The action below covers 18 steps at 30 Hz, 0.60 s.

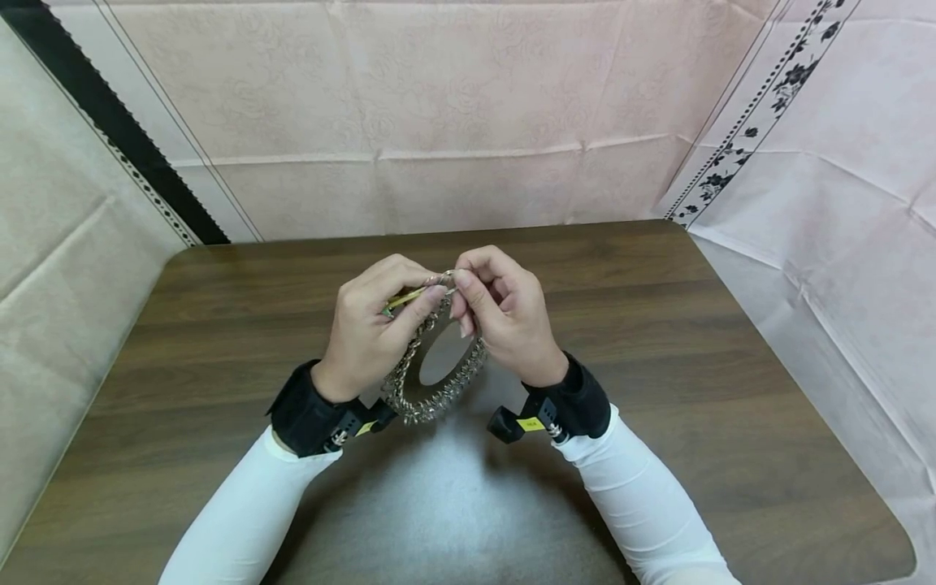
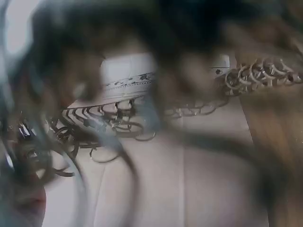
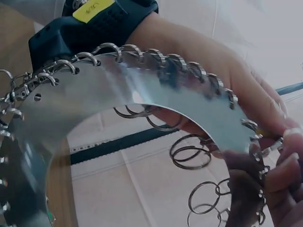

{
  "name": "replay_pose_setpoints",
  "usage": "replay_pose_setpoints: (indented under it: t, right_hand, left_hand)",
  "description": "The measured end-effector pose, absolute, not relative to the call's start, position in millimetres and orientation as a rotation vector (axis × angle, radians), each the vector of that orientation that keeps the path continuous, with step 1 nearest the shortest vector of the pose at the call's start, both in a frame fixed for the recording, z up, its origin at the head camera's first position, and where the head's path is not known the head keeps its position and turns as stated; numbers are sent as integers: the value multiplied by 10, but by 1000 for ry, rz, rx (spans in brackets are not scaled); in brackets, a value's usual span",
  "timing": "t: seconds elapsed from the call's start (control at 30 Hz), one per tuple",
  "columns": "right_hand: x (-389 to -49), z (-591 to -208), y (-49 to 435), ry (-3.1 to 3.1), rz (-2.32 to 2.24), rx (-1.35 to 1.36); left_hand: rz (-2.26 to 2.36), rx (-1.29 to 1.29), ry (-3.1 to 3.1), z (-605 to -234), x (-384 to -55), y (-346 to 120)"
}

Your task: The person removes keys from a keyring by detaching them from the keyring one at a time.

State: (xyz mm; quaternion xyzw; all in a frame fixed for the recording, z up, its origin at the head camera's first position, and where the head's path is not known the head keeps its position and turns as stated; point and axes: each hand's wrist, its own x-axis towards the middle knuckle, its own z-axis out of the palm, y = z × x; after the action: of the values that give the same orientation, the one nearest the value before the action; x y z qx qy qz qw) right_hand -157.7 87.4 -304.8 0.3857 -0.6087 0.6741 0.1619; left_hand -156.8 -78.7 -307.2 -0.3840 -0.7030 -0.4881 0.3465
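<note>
Both hands meet at the top of a flat, shiny metal ring (image 1: 413,382) that stands tilted over the table, its wide centre hole showing. Small metal split rings (image 3: 176,61) are threaded through holes along its outer edge, and more loops dangle behind the centre hole. My left hand (image 1: 376,321) pinches the metal ring's top edge, with a slim yellow tool (image 1: 405,299) with a green end lying in its fingers. Opposite it, my right hand (image 1: 508,313) pinches a small silver link (image 3: 272,147) at the edge. The left wrist view is mostly blurred by close loops.
The brown wood-grain table (image 1: 695,390) has rounded corners. Pale cloth (image 1: 453,97) hangs behind it, and more white cloth (image 1: 863,179) covers the right side. Each wrist wears a black band with a small camera (image 1: 517,422).
</note>
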Motion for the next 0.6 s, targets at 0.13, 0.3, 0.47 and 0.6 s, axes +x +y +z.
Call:
replay_pose_setpoints:
  t: [0.13, 0.3, 0.47, 0.6]
  right_hand:
    - [-1555, -3031, 867, -1717, 1944, 1082]
    - [-1552, -3020, 868, -1716, 1940, 1090]
    - [-1559, -3026, 865, -1727, 1945, 1091]
    - [-1567, -3030, 865, -1749, 1926, 1107]
  left_hand:
    - [-1273, -988, -1822, -3086, -1569, -759]
    - [-1252, -976, -1819, -3101, -1570, -750]
    - [-1222, -952, -1819, -3105, -1567, -750]
    - [-1208, -918, -1803, -3097, -1565, -750]
